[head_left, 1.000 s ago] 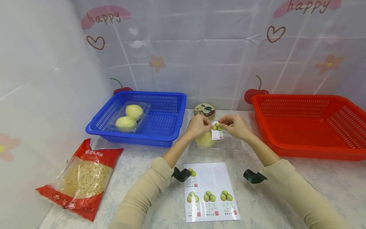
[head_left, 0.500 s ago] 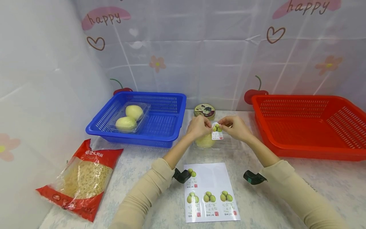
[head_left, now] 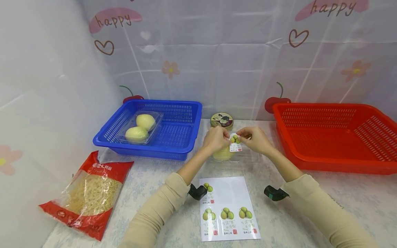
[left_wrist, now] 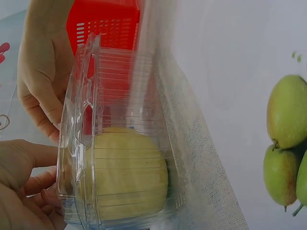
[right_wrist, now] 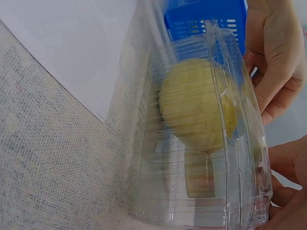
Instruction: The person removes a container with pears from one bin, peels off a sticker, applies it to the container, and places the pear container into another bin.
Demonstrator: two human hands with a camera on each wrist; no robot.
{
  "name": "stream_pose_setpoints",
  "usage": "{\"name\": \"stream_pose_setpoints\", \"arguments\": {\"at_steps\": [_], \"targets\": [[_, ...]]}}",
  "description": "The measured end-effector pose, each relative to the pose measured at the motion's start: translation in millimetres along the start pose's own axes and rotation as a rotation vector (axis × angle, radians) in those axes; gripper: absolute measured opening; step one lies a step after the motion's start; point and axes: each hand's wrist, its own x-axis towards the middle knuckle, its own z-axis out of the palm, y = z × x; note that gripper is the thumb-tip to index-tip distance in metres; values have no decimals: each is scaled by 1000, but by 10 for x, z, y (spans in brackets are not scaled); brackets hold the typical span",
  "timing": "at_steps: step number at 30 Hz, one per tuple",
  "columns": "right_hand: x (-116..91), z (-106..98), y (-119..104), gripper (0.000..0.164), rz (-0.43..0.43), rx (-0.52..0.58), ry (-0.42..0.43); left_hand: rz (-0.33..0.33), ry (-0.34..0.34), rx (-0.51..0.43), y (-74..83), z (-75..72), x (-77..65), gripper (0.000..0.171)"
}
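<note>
Over the clear plastic clamshell box point(head_left: 249, 156), both hands pinch a white sticker point(head_left: 235, 146) printed with green pears. My left hand point(head_left: 216, 138) has its left edge and my right hand point(head_left: 255, 139) its right edge. The sticker's lower part hangs over the lid; whether it touches is unclear in the head view. A pale yellow fruit point(left_wrist: 129, 175) sits in one end of the box, which looks closed in both wrist views. Nearer the person, a white sheet point(head_left: 227, 193) of matching pear stickers lies flat on the table.
A blue basket point(head_left: 147, 150) on the left contains a clear box point(head_left: 125, 139) with two pale fruits. On the right is a red basket point(head_left: 341, 163). A round tin point(head_left: 221, 119) stands behind the hands. A pasta bag point(head_left: 90, 193) lies front left.
Both hands have sunk very slightly, and the sticker's upper edge has come down a little with them. The box and the sticker sheet stay where they were.
</note>
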Motion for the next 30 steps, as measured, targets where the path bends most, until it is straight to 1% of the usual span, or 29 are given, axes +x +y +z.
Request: {"name": "stream_pose_setpoints", "arguments": {"at_steps": [4, 7, 10, 13, 18, 22, 25, 30], "targets": [[-11, 4, -1, 19, 21, -12, -18, 9, 11, 35, 10, 8, -20, 22], [-21, 10, 2, 23, 44, -20, -36, 16, 7, 53, 15, 9, -34, 27], [-32, 16, -5, 29, 57, -24, -48, 23, -21, 55, 18, 4, -47, 28], [-44, 18, -24, 33, 62, -32, -50, 45, -57, 69, 23, -8, -57, 28], [-65, 17, -50, 34, 51, -67, -47, 83, -104, 116, 38, -30, -69, 31], [-76, 17, -46, 33, 19, -103, -51, 101, -140, 154, 53, -41, -73, 34], [-83, 16, -38, 31, -22, -123, -55, 108, -159, 173, 59, -47, -75, 37], [-99, 17, -43, 29, -96, -144, -92, 121, -177, 188, 49, -60, -85, 39]]}}
